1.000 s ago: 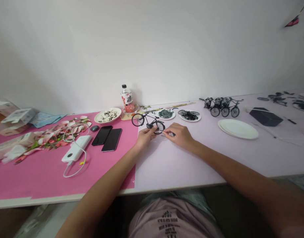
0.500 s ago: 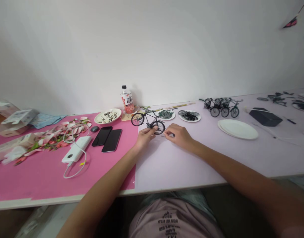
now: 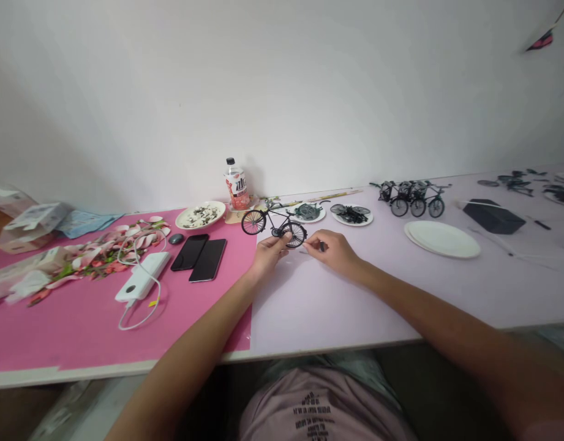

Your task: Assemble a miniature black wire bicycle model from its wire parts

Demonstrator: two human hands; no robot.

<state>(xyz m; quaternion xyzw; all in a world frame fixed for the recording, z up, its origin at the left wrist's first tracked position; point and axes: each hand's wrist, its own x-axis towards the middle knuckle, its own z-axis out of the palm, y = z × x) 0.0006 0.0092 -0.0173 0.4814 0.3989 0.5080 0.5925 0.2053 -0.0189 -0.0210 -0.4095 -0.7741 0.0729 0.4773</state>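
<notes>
A small black model bicycle (image 3: 273,224) stands upright where the pink mat meets the lilac table top. My left hand (image 3: 269,254) pinches it at the rear wheel, fingers closed on the frame. Just to the right, my right hand (image 3: 335,252) holds a thin dark tool (image 3: 322,247) whose tip points at that same wheel. Both forearms reach in from the bottom of the view.
Two black phones (image 3: 199,255), a white power bank (image 3: 141,275) with cable and pink flowers (image 3: 102,250) lie on the pink mat (image 3: 79,324). Behind stand a bottle (image 3: 236,184) and plates of parts (image 3: 350,214). Finished model bicycles (image 3: 413,198), stacked white plates (image 3: 441,239) and a black box (image 3: 493,215) sit right.
The model bicycle has tilted and shifted very slightly to the left in my left hand. My right hand stays at the rear wheel, barely moved.
</notes>
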